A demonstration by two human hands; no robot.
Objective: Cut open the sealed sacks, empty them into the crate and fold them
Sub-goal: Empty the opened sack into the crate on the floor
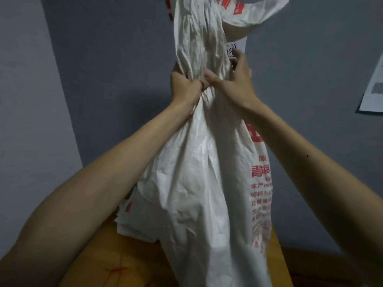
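The white sack (196,183) carries red Chinese print down its right side: a single 原, then a larger 青海 below it, then rows of small characters beginning 本产, the rest too blurred to read. A big red character higher up is half hidden in a fold. A white sheet (240,43) on the wall (103,59) behind the sack shows a black 逆. The paper (373,85) further right has grey print, unreadable.

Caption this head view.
Left hand and right hand grip the bunched neck of a crumpled white plastic sack with red print.
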